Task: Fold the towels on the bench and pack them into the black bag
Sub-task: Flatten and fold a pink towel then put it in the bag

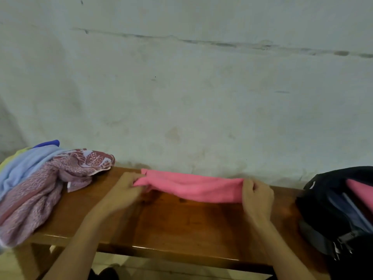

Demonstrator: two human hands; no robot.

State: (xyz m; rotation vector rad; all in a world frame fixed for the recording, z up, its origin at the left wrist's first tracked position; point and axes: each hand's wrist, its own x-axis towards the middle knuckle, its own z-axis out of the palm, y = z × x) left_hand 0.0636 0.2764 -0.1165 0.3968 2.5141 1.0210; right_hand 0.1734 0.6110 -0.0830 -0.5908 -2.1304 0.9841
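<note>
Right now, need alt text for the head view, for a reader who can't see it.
A person's left hand and right hand grip the two ends of a pink towel stretched across a wooden bench against a pale wall. A pile of unfolded towels lies at the left end; an open black bag, with something pink inside, sits at the right.

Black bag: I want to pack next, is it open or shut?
Open. The black bag gapes at its top, with pink cloth showing inside.
</note>
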